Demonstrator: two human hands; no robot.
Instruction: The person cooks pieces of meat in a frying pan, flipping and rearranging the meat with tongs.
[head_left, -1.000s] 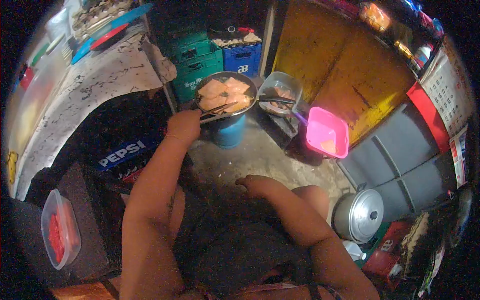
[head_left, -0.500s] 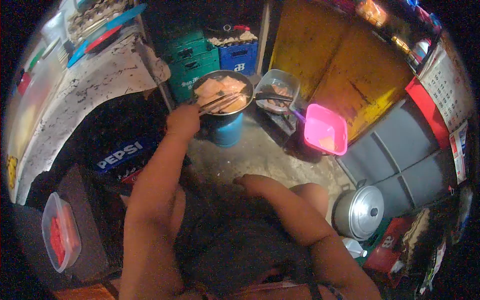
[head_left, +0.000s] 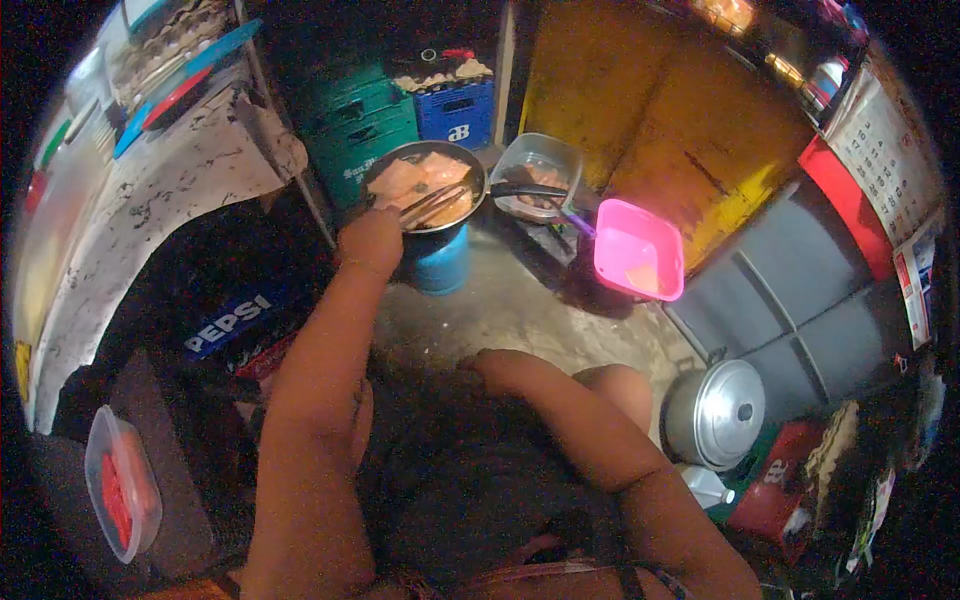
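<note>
My left hand (head_left: 372, 243) is closed around metal tongs (head_left: 435, 207), whose arms reach over the frying pan (head_left: 484, 200). Flat, orange-pink pieces of food (head_left: 405, 182) cover most of the pan, and the tong tips are against or just above them. Beneath the pan is a blue, round gas tank or burner base (head_left: 442, 268). The pan's black handle points right, over a clear plastic container (head_left: 540, 150) with brownish food inside. My right hand (head_left: 495, 372) rests near my knee, holding nothing visible, its fingers loosely extended and partly in shadow.
Right of the pan stands a pink basin (head_left: 668, 235) with a flat orange piece in it. A lidded metal pot (head_left: 728, 415) is at lower right. Green crates (head_left: 375, 135) and a blue crate (head_left: 455, 115) stand behind. A plastic tub (head_left: 140, 490) with red contents lies at left.
The whole view has shifted slightly left. My left hand stays at the pan with the tongs, and the food pieces under them look differently arranged. My right hand is nearly still.
</note>
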